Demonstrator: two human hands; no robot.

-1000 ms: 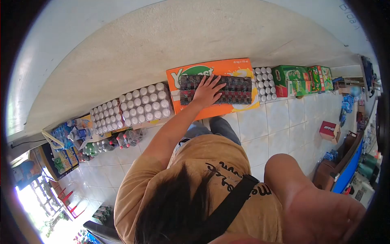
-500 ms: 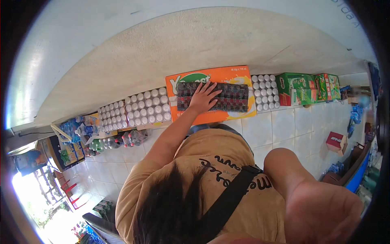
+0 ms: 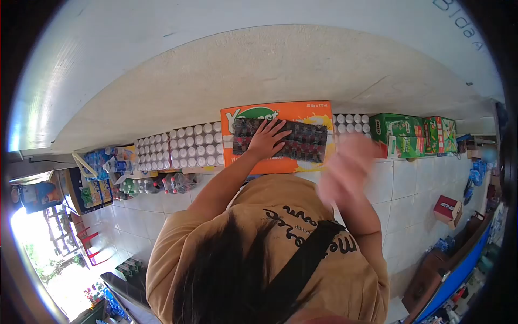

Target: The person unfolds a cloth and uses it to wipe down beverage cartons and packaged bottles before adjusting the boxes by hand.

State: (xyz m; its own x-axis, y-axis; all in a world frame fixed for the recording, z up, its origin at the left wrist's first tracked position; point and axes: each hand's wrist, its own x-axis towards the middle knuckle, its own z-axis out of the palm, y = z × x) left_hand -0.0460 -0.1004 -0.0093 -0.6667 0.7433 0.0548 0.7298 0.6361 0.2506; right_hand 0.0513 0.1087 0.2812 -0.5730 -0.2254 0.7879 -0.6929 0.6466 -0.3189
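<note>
A dark checked cloth [image 3: 307,141], folded into a long strip with black, grey and red squares, lies flat across an orange carton [image 3: 280,165]. My left hand [image 3: 266,139] rests on the cloth near its left half, palm down with the fingers spread. Raised over the carton's right end is my right hand [image 3: 349,170], smeared by motion, so its fingers cannot be made out. It appears in front of the cloth's right side and part of the cans beyond.
Packs of cans [image 3: 195,146] stand left of the carton, with more cans [image 3: 350,124] to its right. Green boxes [image 3: 404,135] follow along the wall [image 3: 259,65]. Bottles [image 3: 178,183] lie at lower left. A dark red box [image 3: 448,210] sits on the tiled floor.
My right hand has swung from low at the right, palm up, to over the carton's right end. My left hand stays on the cloth. The view has shifted slightly.
</note>
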